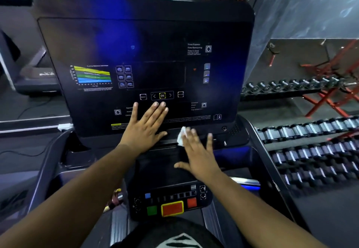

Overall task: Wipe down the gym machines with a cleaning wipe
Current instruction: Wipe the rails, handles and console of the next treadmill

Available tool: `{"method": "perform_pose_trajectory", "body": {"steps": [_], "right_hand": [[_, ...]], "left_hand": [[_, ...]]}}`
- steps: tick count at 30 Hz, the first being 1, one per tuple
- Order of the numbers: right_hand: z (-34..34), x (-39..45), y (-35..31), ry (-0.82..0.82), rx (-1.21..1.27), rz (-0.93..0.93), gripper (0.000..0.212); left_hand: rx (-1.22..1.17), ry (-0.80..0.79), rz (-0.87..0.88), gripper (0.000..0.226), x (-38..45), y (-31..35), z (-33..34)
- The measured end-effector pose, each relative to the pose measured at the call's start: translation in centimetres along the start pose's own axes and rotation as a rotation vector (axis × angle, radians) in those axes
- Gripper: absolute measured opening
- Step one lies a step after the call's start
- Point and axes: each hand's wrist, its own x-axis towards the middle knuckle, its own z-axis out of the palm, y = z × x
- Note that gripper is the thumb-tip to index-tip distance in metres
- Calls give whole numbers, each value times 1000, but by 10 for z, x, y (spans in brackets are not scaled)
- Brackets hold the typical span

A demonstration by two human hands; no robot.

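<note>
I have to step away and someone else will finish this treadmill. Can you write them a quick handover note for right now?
Left hand: flat, fingers straight, resting on the lower part of the console panel, holding nothing.
Right hand: fingers spread, pressing the white wipe onto the ledge under the panel.
Done: cannot tell which areas have been wiped.
Left, judging by hand position: probably the upper panel, the lower control pad with its coloured buttons, and the side rails.
</note>
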Motion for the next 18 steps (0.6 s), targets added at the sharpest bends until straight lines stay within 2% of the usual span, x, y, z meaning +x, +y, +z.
{"method": "perform_pose_trajectory", "body": {"steps": [5, 9, 12, 18], "right_hand": [[-10, 23, -7, 54, -207, -239, 113], [-13, 18, 24, 14, -246, -204, 115], [-11, 30, -19, 17, -259, -305, 114], [-20, 79, -140, 5, -289, -440, 114]], "left_hand": [[24, 17, -44, 78, -40, -32, -1], [20, -27, -110, 81, -65, -51, -3], [28, -72, -193, 82, -91, -64, -6], [19, -56, -283, 77, -136, -94, -8]]}}
